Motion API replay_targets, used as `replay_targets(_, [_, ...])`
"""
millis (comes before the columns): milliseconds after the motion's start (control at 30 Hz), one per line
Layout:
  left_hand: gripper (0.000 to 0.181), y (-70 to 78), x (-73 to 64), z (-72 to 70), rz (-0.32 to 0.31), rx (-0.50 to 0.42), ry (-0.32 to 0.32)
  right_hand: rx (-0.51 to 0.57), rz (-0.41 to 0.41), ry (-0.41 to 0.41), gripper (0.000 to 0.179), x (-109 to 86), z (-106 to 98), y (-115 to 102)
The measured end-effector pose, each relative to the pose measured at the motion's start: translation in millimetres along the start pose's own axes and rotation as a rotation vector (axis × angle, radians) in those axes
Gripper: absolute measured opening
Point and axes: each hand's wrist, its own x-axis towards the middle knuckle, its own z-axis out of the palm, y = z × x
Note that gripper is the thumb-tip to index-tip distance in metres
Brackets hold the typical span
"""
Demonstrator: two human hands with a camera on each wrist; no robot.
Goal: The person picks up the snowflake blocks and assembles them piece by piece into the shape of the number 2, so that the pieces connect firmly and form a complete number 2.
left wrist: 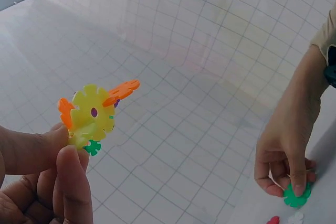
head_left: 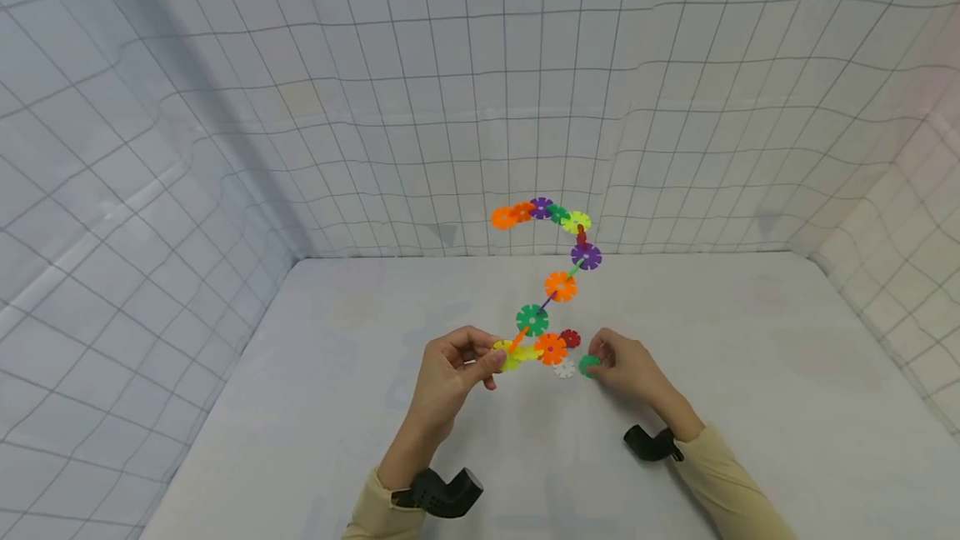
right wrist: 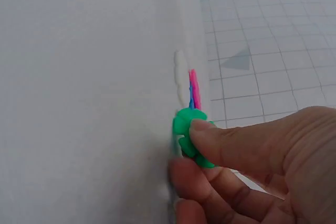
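A curving chain of slotted plastic flower discs (head_left: 532, 321) in orange, green, purple, red and yellow rises over the table. My left hand (head_left: 448, 377) pinches a yellow disc (left wrist: 89, 108) at its near end between thumb and fingers. Close to the tabletop, my right hand (head_left: 636, 371) pinches a separate green disc (right wrist: 190, 121). Just beside those right fingers lie a white disc (head_left: 564, 368) and a dark red disc (head_left: 570, 338). In the right wrist view, a pink edge (right wrist: 195, 88) and a thin blue one show beyond the green disc.
The white tabletop (head_left: 315, 407) spreads around both hands. Behind it and at the sides hang pale, grid-lined sheets (head_left: 420, 107). Each wrist carries a black camera mount (head_left: 447, 493).
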Motion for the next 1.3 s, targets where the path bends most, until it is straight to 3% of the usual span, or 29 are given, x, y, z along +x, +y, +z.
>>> replay_targets(167, [0.011, -1.1, 0.6, -0.1, 0.006, 0.011, -0.001, 0.101, -0.052, 0.034, 0.013, -8.7, -9.9, -19.0])
replay_targets(267, [0.012, -2.2, 1.1, 0.0, 0.008, 0.009, -0.004, 0.268, -0.097, 0.053, 0.014, -15.5, -22.6, -38.6])
replay_targets(433, [0.013, -3.2, 1.3, -0.2, 0.013, 0.006, -0.005, 0.545, -0.176, 0.005, 0.021, -28.7, -42.6, -72.5])
replay_targets(667, [0.013, -2.3, 1.2, -0.3, 0.022, -0.002, 0.0, 0.711, -0.267, -0.005, 0.026, -38.9, -51.1, -105.1])
replay_targets(833, [0.014, 0.3, 0.6, -2.0, 0.025, -0.015, 0.002, 0.754, -0.269, 0.036, 0.023, -43.4, -50.0, -113.8])
replay_targets(1100, [0.015, 1.3, 0.4, -2.7, 0.011, -0.041, -0.015, 0.725, -0.21, 0.087, 0.018, -51.2, -47.5, -117.2])
replay_targets(1300, [0.015, 0.7, 0.6, -3.3, 0.016, -0.059, -0.02, 0.709, -0.246, 0.146, 0.014, -51.7, -46.5, -116.6])
